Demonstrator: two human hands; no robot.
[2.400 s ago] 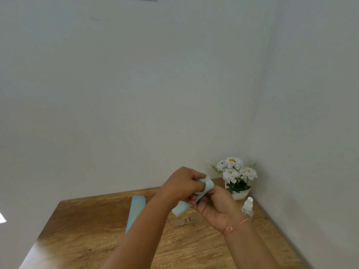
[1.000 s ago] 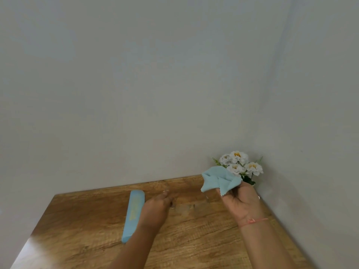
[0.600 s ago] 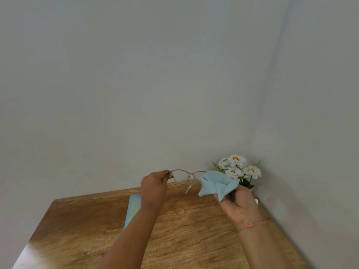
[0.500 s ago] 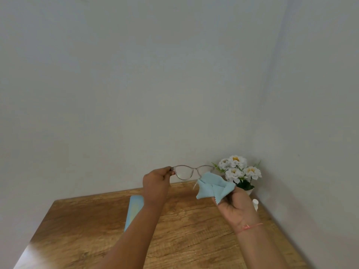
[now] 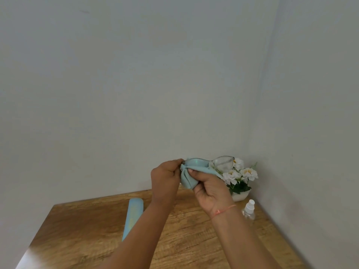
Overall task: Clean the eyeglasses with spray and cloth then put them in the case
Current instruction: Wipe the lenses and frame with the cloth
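Newly joined: my right hand (image 5: 211,191) clasps pale-blue fabric cloth (image 5: 187,180) round clear-rimmed eyeglasses (image 5: 223,165); my left hand (image 5: 165,179), alongside, pinches their end.

One view: wide-angle cam on your head, facing forward and slightly down into the room corner. Back wall (image 5: 136,94) and side wall (image 5: 314,113) fill most of the frame; the bench (image 5: 77,230) takes only the bottom third. Your left hand (image 5: 165,179) and right hand (image 5: 211,191) sit low-centre, close to the lens, forearms entering from the bottom edge.
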